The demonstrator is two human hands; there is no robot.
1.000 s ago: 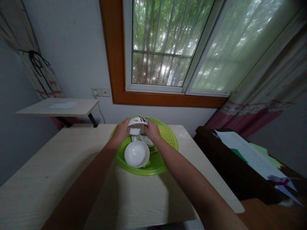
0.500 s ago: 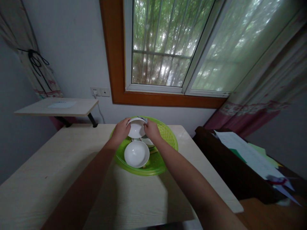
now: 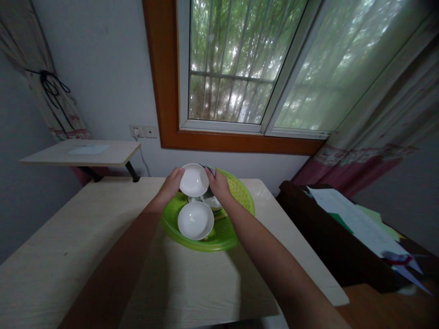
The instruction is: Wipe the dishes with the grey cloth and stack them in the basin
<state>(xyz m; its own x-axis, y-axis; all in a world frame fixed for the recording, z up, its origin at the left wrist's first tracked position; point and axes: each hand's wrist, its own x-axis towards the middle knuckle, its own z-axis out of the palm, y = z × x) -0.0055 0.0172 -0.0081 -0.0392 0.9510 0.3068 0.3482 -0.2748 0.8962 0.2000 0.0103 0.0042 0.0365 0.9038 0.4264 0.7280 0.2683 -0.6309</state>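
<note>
My left hand and right hand, partly closed, grip the far bowl by opposite sides over the basket, where uneven pressure could drop it onto the near bowl.

Worktop: pale, wood-grained surface, its right-hand corners rounded
Far edge: runs along near the wall below the window
Basket: bright green, round, plastic, standing upright on the worktop towards the far edge, its far side a lattice of small holes
Shelf: small pale board, raised at the far left on black legs that stand on the worktop
Paper: one whitish sheet, flat on the shelf
Mark: small dark speck on the left
Shade: soft shadows across the near part
</note>
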